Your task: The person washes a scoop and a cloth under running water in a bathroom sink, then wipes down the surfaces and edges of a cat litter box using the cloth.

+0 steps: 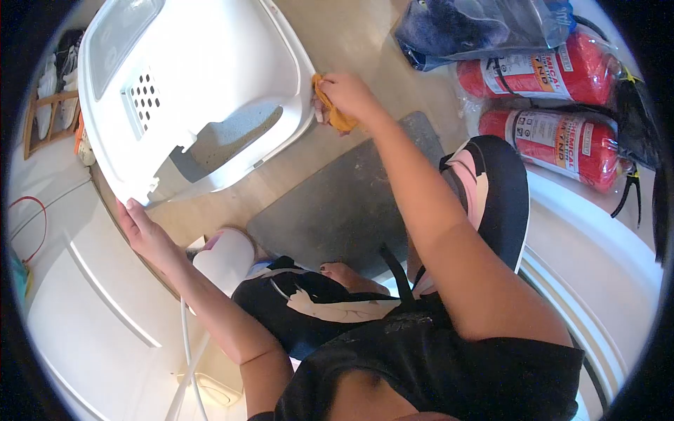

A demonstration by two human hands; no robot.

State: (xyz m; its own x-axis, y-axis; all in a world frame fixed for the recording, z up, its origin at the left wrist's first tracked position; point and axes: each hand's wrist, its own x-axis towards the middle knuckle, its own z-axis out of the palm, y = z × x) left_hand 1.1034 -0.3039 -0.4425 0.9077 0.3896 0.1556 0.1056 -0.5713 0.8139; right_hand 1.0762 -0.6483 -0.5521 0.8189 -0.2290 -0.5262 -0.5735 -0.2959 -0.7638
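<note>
A white hooded litter box stands on the floor at the upper left. Grey-brown litter shows inside through its front opening. My left hand grips the lower left corner of the hood, thumb on top and the other fingers partly hidden. Bunched in my right hand is an orange-yellow cloth, held against the box's right side near the rim. The fingers of that hand are closed around the cloth.
A dark grey mat lies under my feet. Two red fire extinguishers in plastic and a dark bag are at the right. A white and purple container stands near my knee. A wooden shoe rack is at the far left.
</note>
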